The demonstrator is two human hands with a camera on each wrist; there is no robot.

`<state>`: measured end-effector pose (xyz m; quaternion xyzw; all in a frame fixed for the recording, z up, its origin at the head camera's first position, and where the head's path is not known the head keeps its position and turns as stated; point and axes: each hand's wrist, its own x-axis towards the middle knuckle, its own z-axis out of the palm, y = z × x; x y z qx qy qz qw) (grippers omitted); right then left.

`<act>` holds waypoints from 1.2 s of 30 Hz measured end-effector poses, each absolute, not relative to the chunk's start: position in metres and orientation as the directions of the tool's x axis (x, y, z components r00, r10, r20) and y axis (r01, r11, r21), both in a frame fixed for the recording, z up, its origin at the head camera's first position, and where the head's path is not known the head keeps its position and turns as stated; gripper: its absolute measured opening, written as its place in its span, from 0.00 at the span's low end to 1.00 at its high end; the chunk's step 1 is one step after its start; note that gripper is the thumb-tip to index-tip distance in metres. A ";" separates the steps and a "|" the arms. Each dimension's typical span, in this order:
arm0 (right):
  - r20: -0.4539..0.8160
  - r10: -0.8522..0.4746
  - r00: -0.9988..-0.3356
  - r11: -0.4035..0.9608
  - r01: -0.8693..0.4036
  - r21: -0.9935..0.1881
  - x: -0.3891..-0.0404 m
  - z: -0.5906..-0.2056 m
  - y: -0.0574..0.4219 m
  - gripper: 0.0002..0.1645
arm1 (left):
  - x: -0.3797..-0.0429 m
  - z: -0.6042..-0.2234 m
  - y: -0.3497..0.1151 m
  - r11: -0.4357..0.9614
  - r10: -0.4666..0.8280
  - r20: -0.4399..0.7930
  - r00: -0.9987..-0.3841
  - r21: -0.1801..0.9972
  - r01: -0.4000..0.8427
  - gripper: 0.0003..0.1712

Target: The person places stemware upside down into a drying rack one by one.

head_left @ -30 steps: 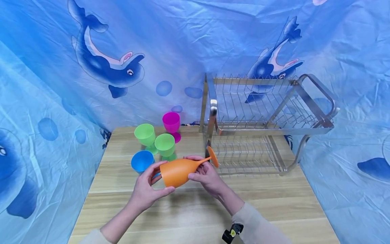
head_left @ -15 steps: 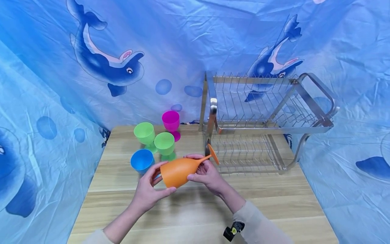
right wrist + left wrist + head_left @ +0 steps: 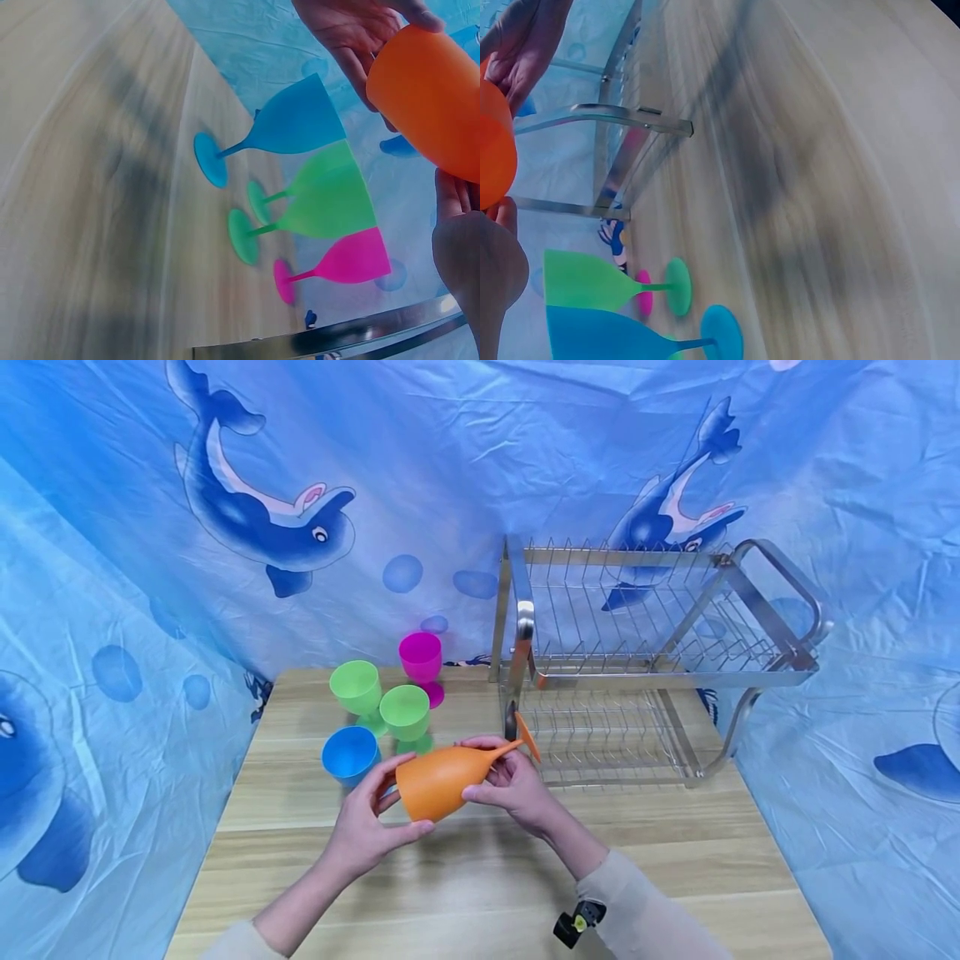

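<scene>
Just off the metal rack's (image 3: 660, 681) near left corner, an orange goblet (image 3: 442, 782) is held on its side above the wooden table (image 3: 675, 868). Its long axis runs crosswise, a little aslant: the mouth faces away from the rack and slightly toward the person, while the stem and foot point toward the rack's left end. On the side farther from the rack, the left hand (image 3: 360, 833) spans the rim between thumb and fingers. On the rack side, the right hand (image 3: 522, 795) grips the bowl where it narrows into the stem. Left of the rack, four goblets stand upright: a pink goblet (image 3: 422, 658) nearest it, then a green goblet (image 3: 406, 713), with another green goblet (image 3: 356, 687) and a blue goblet (image 3: 351, 754) farther out.
</scene>
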<state>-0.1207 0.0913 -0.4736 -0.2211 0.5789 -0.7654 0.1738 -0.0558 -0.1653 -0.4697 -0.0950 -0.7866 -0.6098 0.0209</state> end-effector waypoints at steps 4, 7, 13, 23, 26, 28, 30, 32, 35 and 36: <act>0.137 -0.516 -0.846 -0.260 0.002 -0.966 -0.122 -0.469 0.093 0.41 | -0.058 -0.465 -0.166 0.234 0.144 0.155 -0.977 0.954 0.186 0.50; 0.138 -0.517 -0.845 -0.255 -0.002 -0.967 -0.123 -0.465 0.095 0.42 | -0.059 -0.461 -0.166 0.224 0.160 0.160 -0.974 0.955 0.194 0.51; 0.163 -0.521 -0.838 -0.244 -0.037 -0.969 -0.122 -0.458 0.098 0.43 | -0.060 -0.456 -0.169 0.205 0.191 0.182 -0.965 0.954 0.220 0.53; 0.248 -0.545 -0.801 -0.277 -0.107 -0.955 -0.121 -0.438 0.107 0.40 | -0.064 -0.434 -0.190 0.176 0.267 0.281 -0.922 0.926 0.334 0.56; 0.275 -0.546 -0.791 -0.260 -0.152 -0.953 -0.120 -0.429 0.113 0.39 | -0.069 -0.422 -0.196 0.164 0.283 0.322 -0.903 0.912 0.376 0.55; 0.291 -0.543 -0.788 -0.244 -0.183 -0.952 -0.119 -0.423 0.118 0.39 | -0.074 -0.414 -0.199 0.169 0.289 0.334 -0.897 0.905 0.391 0.55; 0.308 -0.540 -0.784 -0.236 -0.210 -0.949 -0.119 -0.416 0.123 0.38 | -0.079 -0.406 -0.200 0.175 0.291 0.347 -0.892 0.897 0.406 0.54; 0.325 -0.536 -0.779 -0.233 -0.233 -0.944 -0.118 -0.408 0.129 0.39 | -0.086 -0.398 -0.199 0.178 0.291 0.359 -0.887 0.890 0.419 0.54; 0.350 -0.527 -0.774 -0.228 -0.268 -0.936 -0.117 -0.394 0.139 0.39 | -0.096 -0.385 -0.195 0.176 0.295 0.376 -0.878 0.882 0.437 0.53; 0.358 -0.521 -0.775 -0.228 -0.278 -0.933 -0.116 -0.390 0.142 0.40 | -0.100 -0.381 -0.193 0.176 0.298 0.377 -0.877 0.881 0.438 0.52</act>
